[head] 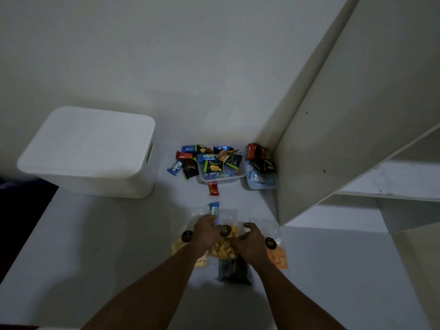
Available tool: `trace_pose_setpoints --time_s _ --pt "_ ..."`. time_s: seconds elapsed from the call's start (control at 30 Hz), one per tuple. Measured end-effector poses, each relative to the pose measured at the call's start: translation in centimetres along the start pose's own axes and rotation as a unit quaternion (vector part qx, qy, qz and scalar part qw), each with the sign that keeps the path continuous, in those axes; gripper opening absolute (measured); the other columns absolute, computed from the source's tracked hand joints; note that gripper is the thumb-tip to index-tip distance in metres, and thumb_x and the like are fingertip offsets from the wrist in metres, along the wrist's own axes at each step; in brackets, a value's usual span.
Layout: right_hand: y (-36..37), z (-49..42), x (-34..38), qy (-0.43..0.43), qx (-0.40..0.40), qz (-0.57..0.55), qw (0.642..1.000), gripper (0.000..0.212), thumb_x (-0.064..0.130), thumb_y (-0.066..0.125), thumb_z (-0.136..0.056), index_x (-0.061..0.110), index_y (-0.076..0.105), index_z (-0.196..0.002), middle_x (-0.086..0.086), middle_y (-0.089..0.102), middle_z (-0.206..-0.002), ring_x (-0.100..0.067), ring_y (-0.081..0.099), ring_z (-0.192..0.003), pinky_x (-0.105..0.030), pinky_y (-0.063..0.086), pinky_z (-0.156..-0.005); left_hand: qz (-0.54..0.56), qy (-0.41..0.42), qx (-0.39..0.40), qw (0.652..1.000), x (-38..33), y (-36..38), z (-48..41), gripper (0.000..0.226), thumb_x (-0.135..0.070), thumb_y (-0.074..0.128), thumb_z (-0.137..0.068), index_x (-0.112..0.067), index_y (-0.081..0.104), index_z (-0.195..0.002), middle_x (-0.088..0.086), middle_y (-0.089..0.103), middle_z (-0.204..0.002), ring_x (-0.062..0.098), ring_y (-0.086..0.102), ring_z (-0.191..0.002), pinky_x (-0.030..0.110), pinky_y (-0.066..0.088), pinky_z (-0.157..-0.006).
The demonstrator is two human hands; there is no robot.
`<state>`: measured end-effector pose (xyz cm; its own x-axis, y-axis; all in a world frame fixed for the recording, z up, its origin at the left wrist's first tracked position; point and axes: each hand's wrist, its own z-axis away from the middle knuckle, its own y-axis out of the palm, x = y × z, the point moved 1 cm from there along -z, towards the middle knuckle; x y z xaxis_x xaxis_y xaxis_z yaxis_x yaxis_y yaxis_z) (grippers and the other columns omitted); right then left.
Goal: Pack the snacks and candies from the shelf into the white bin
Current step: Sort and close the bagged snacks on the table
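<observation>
The light is dim and much stays hard to read; the left hand (pixel 206 231) covers the near end of a small blue wrapper (pixel 214 209) marked "Kelpa", its fingers curled down onto the clear chip bag (pixel 225 246), though whether it pinches the wrapper or the bag I cannot tell; the right hand (pixel 251 241) curls over the right side of the same bag, fingers bent onto the plastic, apparently gripping it. Four clear bags lie near on the shelf (pixel 95 246): the middle one of yellow chips, a pale yellow bag (pixel 181 244) on the left half hidden by the left forearm, an orange bag (pixel 278 256) on the right, and a dark bag (pixel 234 270) nearest, its contents not legible; three round black labels show, their print too small to read. Farther off, a clear tub (pixel 222 178) holds a heap of wrappers, some marked "Kelpa" and "Nextar", too jumbled to count; loose wrappers (pixel 185 163) lie just to its left and one orange-red wrapper (pixel 213 188) just in front. A blue tub (pixel 260 181) at the far right corner, against the upright panel (pixel 333 115), carries red and black packs. The white bin (pixel 90 151) stands far left on the shelf, well apart from the hands, its lid on; one side handle slot shows.
</observation>
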<state>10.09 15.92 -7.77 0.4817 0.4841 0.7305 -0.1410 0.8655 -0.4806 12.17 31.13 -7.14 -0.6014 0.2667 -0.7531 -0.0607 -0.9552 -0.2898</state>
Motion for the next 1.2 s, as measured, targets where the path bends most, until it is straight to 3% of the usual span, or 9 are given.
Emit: trace_pose_setpoints --time_s 0.13,0.3,0.4,0.5,0.63,0.8,0.9,1.03,1.2 --pt "-0.8 0.7 1.1 -0.025 0.042 -0.058 0.997 0.053 0.002 0.075 -0.074 0.021 0.048 -0.115 -0.003 0.068 -0.091 -0.022 0.068 -0.084 -0.034 0.060 -0.074 0.039 0.031 -0.015 0.999 -1.6 0.4 0.6 0.020 -0.026 0.068 -0.087 -0.014 0.073 -0.102 0.004 0.071 -0.104 0.018 0.066 -0.097 0.038 0.052 -0.094" --pt "-0.5 1.2 1.8 -0.112 -0.018 -0.024 0.993 0.036 0.026 0.077 -0.079 0.024 0.053 -0.106 0.017 0.062 -0.089 -0.002 0.062 -0.082 -0.013 0.049 -0.069 0.078 0.023 -0.039 0.996 -4.3 0.9 0.7 0.062 -0.064 0.059 -0.082 -0.003 0.071 -0.088 0.008 0.070 -0.082 0.021 0.067 -0.079 0.038 0.053 -0.077" --pt "0.3 1.2 1.5 -0.123 -0.011 0.018 0.992 0.035 0.031 0.071 -0.085 0.032 0.048 -0.111 0.020 0.058 -0.093 0.000 0.059 -0.088 -0.022 0.052 -0.081 0.089 0.034 -0.071 0.993 -5.5 0.7 0.5 0.047 -0.052 0.071 -0.080 -0.007 0.061 -0.069 0.005 0.055 -0.063 0.017 0.054 -0.060 0.027 0.045 -0.058" --pt "0.8 1.0 0.8 -0.118 0.003 0.059 0.991 0.032 0.032 0.066 -0.088 0.020 0.057 -0.116 0.006 0.065 -0.107 -0.008 0.062 -0.098 -0.031 0.054 -0.090 0.119 -0.004 -0.044 0.992 -5.4 0.5 0.1 0.024 -0.028 0.082 -0.074 -0.011 0.067 -0.069 0.007 0.066 -0.070 0.018 0.060 -0.063 0.030 0.053 -0.065" --pt "0.5 1.0 0.7 -0.129 0.036 0.096 0.986 0.026 0.031 0.063 -0.091 0.018 0.059 -0.113 0.005 0.063 -0.105 -0.007 0.061 -0.095 -0.018 0.048 -0.082 0.114 -0.022 -0.040 0.992 -5.1 0.5 0.3 0.035 -0.040 0.085 -0.068 -0.015 0.063 -0.058 0.002 0.060 -0.056 0.014 0.054 -0.052 0.025 0.047 -0.057" --pt "-0.2 1.6 0.7 -0.163 0.086 0.087 0.979 0.052 0.044 0.069 -0.077 0.030 0.048 -0.123 0.009 0.055 -0.115 -0.006 0.055 -0.105 -0.020 0.045 -0.092 0.139 -0.036 -0.020 0.990 -5.3 0.3 0.6 0.010 -0.010 0.076 -0.079 -0.007 0.070 -0.071 0.008 0.066 -0.066 0.014 0.059 -0.050 0.018 0.044 -0.045" --pt "-1.3 0.5 0.5 -0.156 0.045 0.053 0.985 0.045 0.013 0.067 -0.081 0.024 0.051 -0.122 0.006 0.053 -0.116 -0.012 0.054 -0.108 -0.024 0.046 -0.092 0.155 -0.039 0.000 0.987 -5.5 -0.1 0.9 0.005 -0.003 0.071 -0.080 -0.001 0.070 -0.076 0.007 0.063 -0.061 0.011 0.052 -0.042 0.017 0.038 -0.039" --pt "-3.8 -0.4 3.7 -0.009 -0.021 -0.185 0.982 0.009 0.017 0.059 -0.095 0.017 0.068 -0.096 -0.008 0.069 -0.089 -0.024 0.067 -0.081 -0.036 0.054 -0.071 0.123 -0.020 0.044 0.991 -5.3 -0.4 1.0 0.007 -0.004 0.069 -0.082 -0.004 0.075 -0.086 0.007 0.065 -0.068 0.014 0.055 -0.054 0.022 0.046 -0.047" --pt "-4.8 -0.1 6.8 -0.026 0.081 -0.132 0.988 0.012 0.007 0.062 -0.090 0.004 0.071 -0.083 -0.013 0.068 -0.073 -0.020 0.061 -0.063 -0.031 0.054 -0.058 0.122 -0.021 0.072 0.990 -5.0 0.0 1.5 0.010 -0.002 0.063 -0.087 -0.004 0.073 -0.086 0.007 0.068 -0.069 0.014 0.058 -0.055 0.027 0.047 -0.053"
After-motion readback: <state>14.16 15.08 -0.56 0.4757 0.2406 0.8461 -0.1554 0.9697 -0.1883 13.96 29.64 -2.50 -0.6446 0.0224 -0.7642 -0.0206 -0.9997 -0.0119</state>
